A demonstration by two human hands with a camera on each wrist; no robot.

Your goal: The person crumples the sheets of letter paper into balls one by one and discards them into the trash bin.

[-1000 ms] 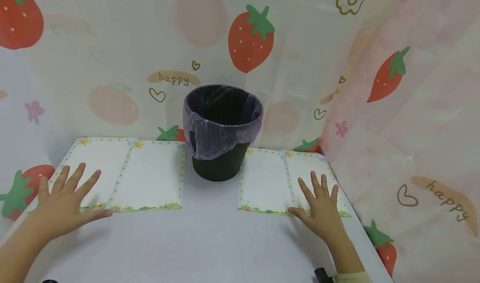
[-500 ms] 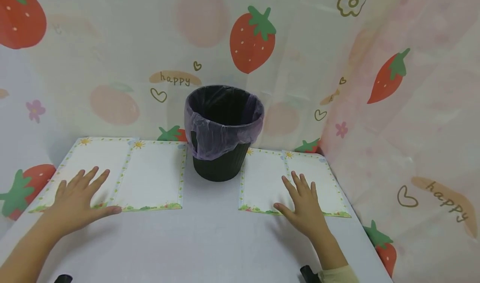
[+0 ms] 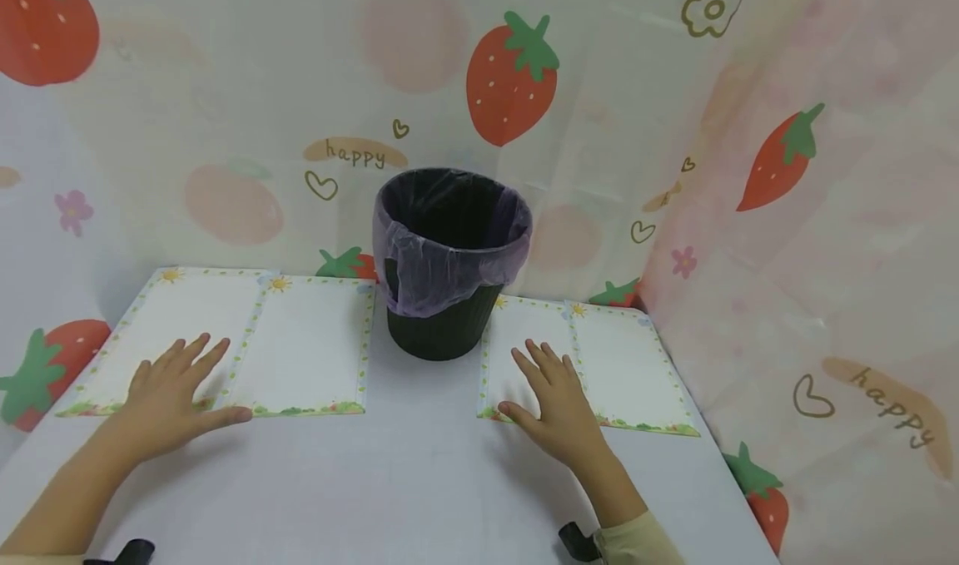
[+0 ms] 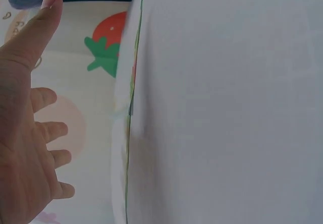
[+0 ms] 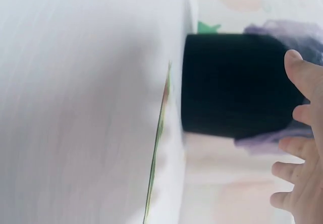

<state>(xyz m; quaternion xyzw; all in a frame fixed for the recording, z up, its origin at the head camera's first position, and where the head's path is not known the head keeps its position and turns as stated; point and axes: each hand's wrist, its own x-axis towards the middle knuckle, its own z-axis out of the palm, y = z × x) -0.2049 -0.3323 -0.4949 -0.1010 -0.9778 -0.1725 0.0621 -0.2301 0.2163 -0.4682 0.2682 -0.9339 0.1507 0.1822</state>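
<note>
My left hand [image 3: 168,398] hovers with spread fingers over the near edge of the left pair of white bordered sheets [image 3: 310,340]. Nothing is in it; its palm and thumb also show in the left wrist view. On the other side, my right hand [image 3: 554,411] is held above the near edge of the right pair of sheets [image 3: 629,365], fingers apart and holding nothing. Between the two pairs stands a black bin [image 3: 434,332] lined with a purple plastic bag [image 3: 427,278] folded over its rim. The right wrist view shows the bin [image 5: 232,82] beyond that hand.
A white table [image 3: 360,490] lies beneath everything. Behind it hangs a curtain [image 3: 599,132] printed with strawberries and the word happy, which continues along the right side. Black straps or mounts [image 3: 580,542] sit at both wrists.
The right hand has moved left, toward the bin. My left hand has shifted a little to the right and its fingertips sit slightly lower. Bin and sheets stay put.
</note>
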